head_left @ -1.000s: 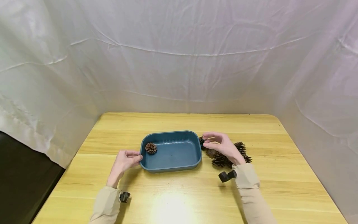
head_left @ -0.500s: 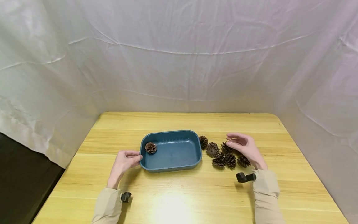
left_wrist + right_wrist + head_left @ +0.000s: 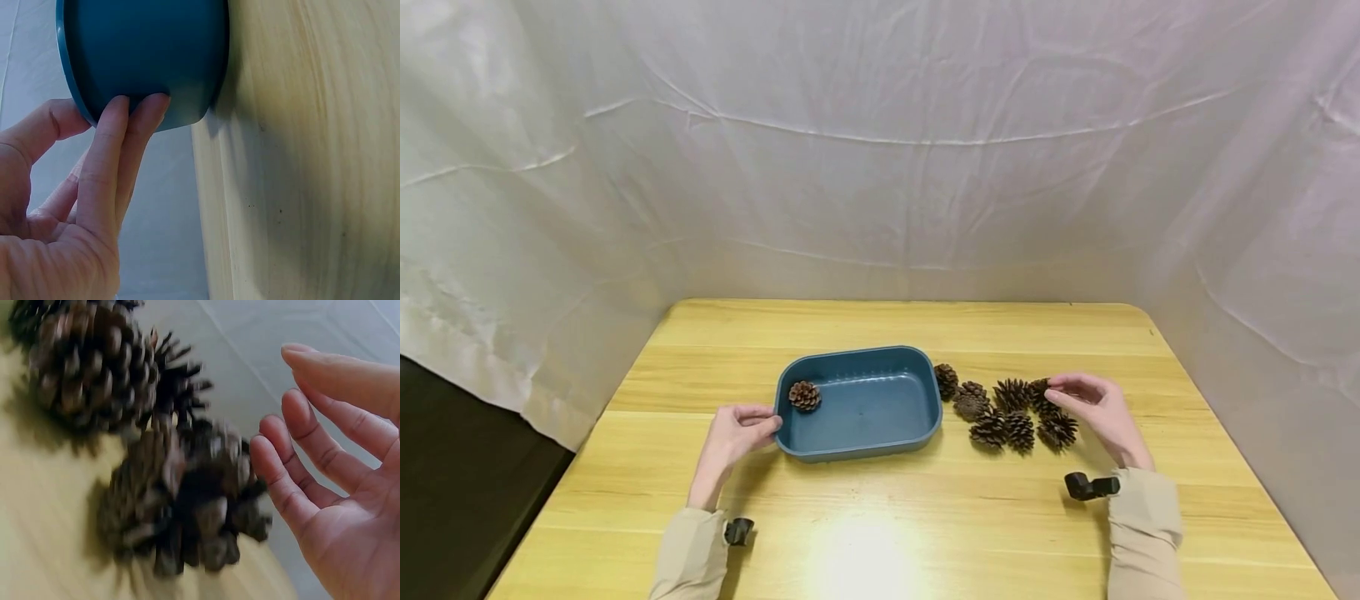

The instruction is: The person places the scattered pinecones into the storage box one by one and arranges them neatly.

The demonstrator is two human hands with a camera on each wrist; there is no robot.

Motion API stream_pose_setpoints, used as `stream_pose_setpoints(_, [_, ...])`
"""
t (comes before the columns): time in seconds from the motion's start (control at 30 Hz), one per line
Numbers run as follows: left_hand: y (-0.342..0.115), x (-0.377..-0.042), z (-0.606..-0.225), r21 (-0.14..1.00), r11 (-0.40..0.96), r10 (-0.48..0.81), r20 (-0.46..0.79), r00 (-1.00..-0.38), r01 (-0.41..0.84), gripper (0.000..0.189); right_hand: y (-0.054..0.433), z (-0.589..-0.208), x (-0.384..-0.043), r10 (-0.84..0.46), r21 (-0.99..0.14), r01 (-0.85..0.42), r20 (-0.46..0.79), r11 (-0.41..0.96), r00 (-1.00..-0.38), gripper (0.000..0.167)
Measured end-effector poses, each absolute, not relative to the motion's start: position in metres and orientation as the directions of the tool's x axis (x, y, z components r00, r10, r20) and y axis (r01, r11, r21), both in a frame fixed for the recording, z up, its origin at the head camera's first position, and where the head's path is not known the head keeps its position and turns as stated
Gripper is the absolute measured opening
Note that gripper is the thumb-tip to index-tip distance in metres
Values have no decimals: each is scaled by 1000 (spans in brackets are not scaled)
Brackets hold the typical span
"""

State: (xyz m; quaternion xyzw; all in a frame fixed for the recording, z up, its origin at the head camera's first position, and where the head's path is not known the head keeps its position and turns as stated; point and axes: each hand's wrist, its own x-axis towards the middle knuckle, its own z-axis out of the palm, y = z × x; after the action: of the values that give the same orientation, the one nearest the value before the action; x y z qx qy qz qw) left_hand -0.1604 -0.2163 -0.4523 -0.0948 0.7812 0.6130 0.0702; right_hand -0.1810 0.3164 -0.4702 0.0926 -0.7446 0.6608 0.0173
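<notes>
A blue rectangular plastic box (image 3: 865, 408) sits on the table, with one brown pine cone (image 3: 805, 396) inside at its left end. My left hand (image 3: 739, 433) pinches the box's left wall; in the left wrist view the thumb is over the rim and fingers (image 3: 103, 169) press the outside. Several dark pine cones (image 3: 1019, 432) lie in a cluster right of the box. At that cluster's right end is my right hand (image 3: 1097, 410), its fingers loosely bent and apart. The right wrist view shows nothing in its grasp, with a pine cone (image 3: 187, 500) just beside the fingertips.
The wooden table (image 3: 880, 517) has rounded far corners. A pale cloth (image 3: 880, 167) hangs behind it and along both sides. One pine cone (image 3: 946, 381) stands close against the box's right wall.
My right hand has moved rightward, from beside the box's right wall over the pine cones to their right end, uncovering them. The left hand and box stay put.
</notes>
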Motion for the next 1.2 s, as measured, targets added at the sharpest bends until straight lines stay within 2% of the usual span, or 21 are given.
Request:
stream_pose_setpoints(0.17, [-216,-160,-451,946,229,-57,-221,-974,-228,36,329,-481,-178,-126,-979,-172,159,105,-979,33])
stream_pose_setpoints(0.53, [-216,-157,-450,945,236,-46,-222,-974,-227,36,346,-492,-172,-148,-938,-111,65,328,-987,38])
stream_pose_setpoints(0.93, [-218,-158,-449,947,222,-36,-232,-972,-234,36,351,-500,-171,-197,-951,-70,10,301,-980,41])
stream_pose_setpoints(1.2, [-218,-157,-450,949,217,-24,-228,-973,-227,36,358,-506,-170,-281,-960,-108,32,257,-959,42])
